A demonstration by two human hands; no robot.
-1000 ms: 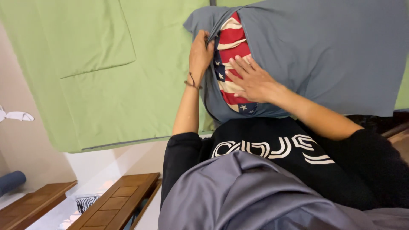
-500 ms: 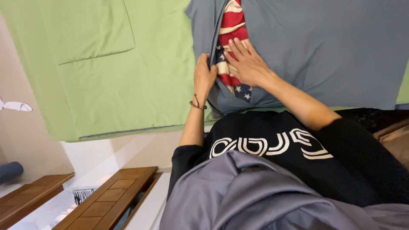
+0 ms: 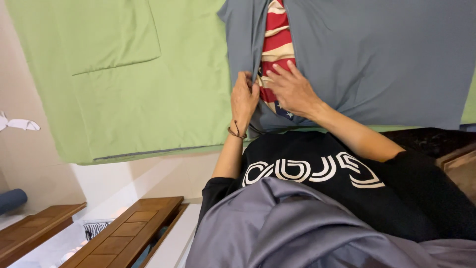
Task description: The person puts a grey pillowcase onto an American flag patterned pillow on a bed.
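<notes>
Change since earlier: both hands sit lower on the opening than a second ago, and more of the striped pillow shows above them, running up to the top edge of the frame.
Head view, left hand: left hand (image 3: 244,99) is clenched on the edge of the grey pillowcase (image 3: 377,59) at centre frame, pinching the fabric fold; a thin bracelet (image 3: 237,133) rings its wrist.
Head view, right hand: right hand (image 3: 292,90) lies with fingers spread, pressed flat on the striped pillow (image 3: 276,42) just inside the slit, grasping nothing firmly.
Where the pillow is: upper centre, mostly inside the grey pillowcase, only a red, cream and blue strip showing.
Underneath: green sheet (image 3: 148,89) on the bed, filling the upper left.
Handling, judged: pillow looks soft, light and squashy; pillowcase thin, limp, likely to slide and bunch.
Where to hold, judged: pinch the pillowcase hem on both sides of the opening; push the pillow with an open palm.
Lower frame: wooden furniture (image 3: 124,233) at lower left.
</notes>
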